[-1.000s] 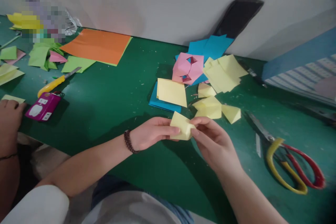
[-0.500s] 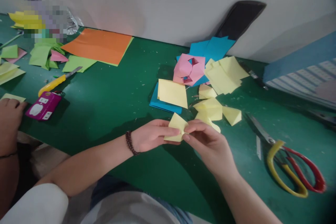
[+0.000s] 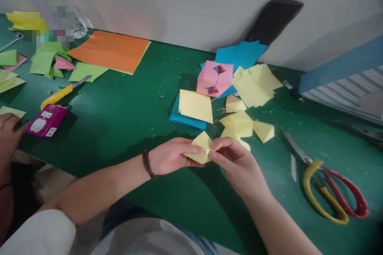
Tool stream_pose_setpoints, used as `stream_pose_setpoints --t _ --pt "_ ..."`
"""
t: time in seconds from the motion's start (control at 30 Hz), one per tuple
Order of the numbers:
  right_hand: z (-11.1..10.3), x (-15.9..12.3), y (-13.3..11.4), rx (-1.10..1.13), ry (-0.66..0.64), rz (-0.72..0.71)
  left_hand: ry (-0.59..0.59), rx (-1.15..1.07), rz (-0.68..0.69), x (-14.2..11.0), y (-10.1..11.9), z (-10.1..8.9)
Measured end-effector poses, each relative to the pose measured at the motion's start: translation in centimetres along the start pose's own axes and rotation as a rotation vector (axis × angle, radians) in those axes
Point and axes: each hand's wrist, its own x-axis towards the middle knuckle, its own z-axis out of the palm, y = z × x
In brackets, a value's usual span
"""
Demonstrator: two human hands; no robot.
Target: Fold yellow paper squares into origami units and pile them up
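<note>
A small folded piece of pale yellow paper point(image 3: 201, 142) is held between my two hands, just above the green table point(image 3: 131, 107). My left hand point(image 3: 176, 153) grips it from the left, thumb across its face and fingers behind. With thumb and forefinger my right hand point(image 3: 236, 157) pinches its right edge. Beyond them lies a pale yellow paper square point(image 3: 196, 105) on a folded blue paper point(image 3: 187, 119). Several folded yellow pieces point(image 3: 239, 123) sit just past my right hand. Behind those is a pink folded paper shape point(image 3: 215, 77) with openings in it.
Scissors point(image 3: 323, 185) with red and yellow handles lie at right, near a blue box point(image 3: 344, 79). A dark phone point(image 3: 275, 20) leans on the wall. At left are orange paper point(image 3: 110, 50), a yellow knife point(image 3: 61, 93), a purple box point(image 3: 48, 121) and another person's hand point(image 3: 8, 131).
The yellow paper has tilted slightly in my hands, which keep their grip. At the left edge, the other person's hand has shifted, its fingers now spread towards the purple box.
</note>
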Motion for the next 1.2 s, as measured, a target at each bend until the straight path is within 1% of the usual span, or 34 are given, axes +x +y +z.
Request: stream_pose_setpoints --t 0.07,0.17,0.23,0.4,0.6,0.67,0.83,0.97,1.1,1.2 --pt "0.1 -0.1 -0.1 -0.09 0.02 -0.096 0.002 -0.019 0.016 0.0 0.0 0.0" --pt "0.2 -0.4 -0.2 -0.282 0.087 -0.27 0.007 -0.034 0.037 -0.1 0.0 0.1" --pt "0.2 -0.5 -0.1 -0.375 0.128 -0.322 0.007 -0.034 0.032 -0.2 0.0 0.2" --pt "0.2 -0.7 -0.1 -0.418 0.148 -0.337 0.02 -0.024 0.011 -0.3 0.1 0.3" --pt "0.3 -0.7 -0.5 -0.468 0.16 -0.426 0.069 0.003 0.026 -0.2 0.1 0.4" --pt "0.3 -0.7 -0.4 -0.471 0.168 -0.411 0.049 0.014 0.027 -0.2 0.1 0.5" --pt "0.3 -0.6 -0.1 -0.403 0.137 -0.3 -0.029 0.0 0.035 -0.3 0.1 0.3" --pt "0.4 -0.7 -0.3 -0.401 0.122 -0.283 -0.05 -0.003 0.032 -0.1 0.0 0.0" --pt "0.5 -0.8 -0.8 -0.464 0.132 -0.338 -0.035 -0.003 0.054 -0.1 0.0 0.1" --pt "0.5 -0.9 -1.1 -0.572 0.134 -0.458 -0.024 -0.013 0.056 -0.1 0.0 0.2"
